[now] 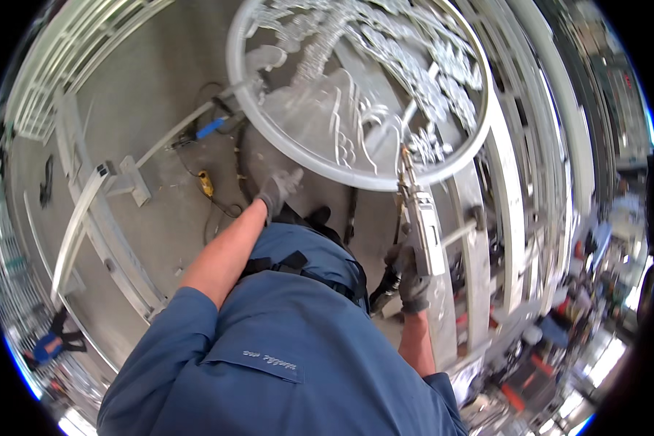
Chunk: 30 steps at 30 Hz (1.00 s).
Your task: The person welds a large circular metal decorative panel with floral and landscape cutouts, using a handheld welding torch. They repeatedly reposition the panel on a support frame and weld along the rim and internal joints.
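In front of me stands a large round metal panel point(298, 156), a silver ring filled with cut-out tree, cloud and wave shapes. My right hand point(413, 283), in a grey glove, is wrapped round the grip of a silver, boxy handheld welding gun point(425, 229). The gun's narrow copper-coloured nozzle point(405, 161) reaches over the ring's near right edge; whether it touches the metal I cannot tell. My left hand point(280, 190), also gloved, hovers by my waist below the ring's near left edge. Its fingers are stretched out and nothing shows in them.
Pale metal beams point(503, 196) run along the right. At left are a curved metal bar point(80, 218) and a frame on the floor. A yellow switch box point(206, 184), cables and a blue-handled tool point(210, 128) lie nearby. Another person point(49, 347) is far left.
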Tool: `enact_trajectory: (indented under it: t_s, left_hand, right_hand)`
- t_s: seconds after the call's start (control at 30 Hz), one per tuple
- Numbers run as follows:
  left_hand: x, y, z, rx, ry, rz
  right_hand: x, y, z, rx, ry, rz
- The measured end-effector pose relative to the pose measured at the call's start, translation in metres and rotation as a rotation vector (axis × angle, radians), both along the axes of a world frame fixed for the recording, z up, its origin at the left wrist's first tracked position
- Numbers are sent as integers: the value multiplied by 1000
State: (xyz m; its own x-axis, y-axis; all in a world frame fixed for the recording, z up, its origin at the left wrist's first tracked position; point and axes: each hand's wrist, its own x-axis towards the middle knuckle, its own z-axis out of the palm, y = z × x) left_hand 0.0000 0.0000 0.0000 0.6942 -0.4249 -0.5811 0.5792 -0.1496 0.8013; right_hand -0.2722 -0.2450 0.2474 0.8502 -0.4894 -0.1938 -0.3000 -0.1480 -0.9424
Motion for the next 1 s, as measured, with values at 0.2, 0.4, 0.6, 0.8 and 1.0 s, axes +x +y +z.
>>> enact_trajectory:
  t_s: [0.2,0.4,0.6,0.8,1.0]
  left_hand:
    - [24,-30,40,174,312,81]
    - [43,-20,20,137,456,95]
    - [48,-37,10,100,508,233]
    - [46,-32,-13,-61,546,342]
    - [45,-30,-21,-108,547,369]
  right_hand:
    - [-40,61,-57,38,114,-141]
    - [4,106,-65,251,308,-249]
    - [9,132,-82,267,306,-335]
    - [11,145,-88,198,341,-279]
    - [16,149,-93,331,324,-425]
